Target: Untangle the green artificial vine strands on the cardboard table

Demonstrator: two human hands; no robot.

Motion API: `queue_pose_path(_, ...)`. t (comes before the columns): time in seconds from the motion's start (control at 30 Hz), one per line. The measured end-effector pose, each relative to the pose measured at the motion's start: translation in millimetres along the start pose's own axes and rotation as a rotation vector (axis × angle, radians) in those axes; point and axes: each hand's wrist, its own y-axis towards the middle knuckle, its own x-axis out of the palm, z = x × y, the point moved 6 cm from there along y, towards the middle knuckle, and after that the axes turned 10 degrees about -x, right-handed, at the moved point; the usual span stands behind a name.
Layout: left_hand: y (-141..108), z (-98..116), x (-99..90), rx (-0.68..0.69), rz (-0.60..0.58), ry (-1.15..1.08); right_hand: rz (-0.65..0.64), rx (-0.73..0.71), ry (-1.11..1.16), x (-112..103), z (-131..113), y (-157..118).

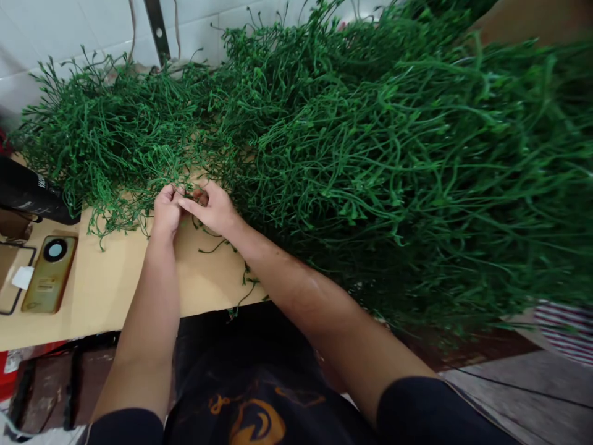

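The left hand [167, 210] curls its fingers; just right of it, the right hand [217, 211] points its thumb [192, 207] toward them. Behind the hands, both forearms [296, 284] spread apart.

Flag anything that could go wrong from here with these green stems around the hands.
Strands might tangle: the green stems lie crisscrossed and crowd close to the left hand and right hand.

The right forearm runs alongside the large heap, so a sweep of it could drag stems along.

A loose strand reaches the front edge of the table and may slip off.
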Motion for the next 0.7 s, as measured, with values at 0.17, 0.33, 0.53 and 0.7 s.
queue_pose_path(0.17, -0.3, 0.8, -3.4, 0.065, -0.011, 0.081, -0.132, 0.092, -0.187, 2.5, 1.3, -4.9)
queue_pose_path(0.33, 0.0, -1.6, -5.3, -0.002, 0.054, 0.061, -0.213, -0.097, -0.248, 0.8, -8.2, 0.3)
queue_pose_path(0.53, 6.1, 4.5, -17.0, -0.021, 0.225, -0.077, -0.462, -0.282, -0.294, 24.1, -36.8, -17.2)
queue_pose_path(0.7, 4.3, 6.4, -16.1, -0.065, 0.224, -0.107, -0.729, -0.607, -0.243, 46.2, -87.6, -68.7)
